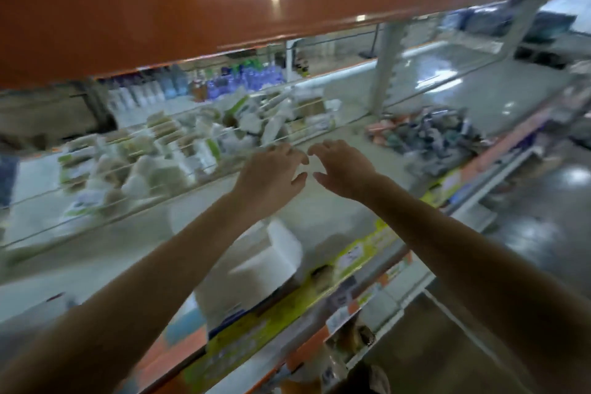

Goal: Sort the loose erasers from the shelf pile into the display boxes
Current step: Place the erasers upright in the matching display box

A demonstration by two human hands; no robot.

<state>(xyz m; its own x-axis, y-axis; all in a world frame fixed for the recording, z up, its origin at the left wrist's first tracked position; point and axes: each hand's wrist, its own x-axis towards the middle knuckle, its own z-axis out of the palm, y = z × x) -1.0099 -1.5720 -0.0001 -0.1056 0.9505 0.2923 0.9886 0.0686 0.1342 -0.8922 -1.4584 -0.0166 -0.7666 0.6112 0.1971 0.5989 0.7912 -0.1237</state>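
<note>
The view is blurred by motion. My left hand point(271, 174) and my right hand point(340, 169) reach side by side over the pale shelf point(319, 221), fingers loosely spread, holding nothing. A white display box point(256, 269) stands on the shelf below my left forearm. Behind a clear rail at the back left lie boxes of pale and green packets point(144, 157). A loose pile of grey, blue and pink items point(428, 134) sits on the shelf to the right of my hands; whether they are erasers cannot be told.
An orange shelf point(224, 0) overhangs the top of the view. Yellow and orange price strips point(287, 304) line the shelf's front edge. Bottles point(243, 77) stand on a far shelf. Grey shop floor point(527, 249) lies to the right.
</note>
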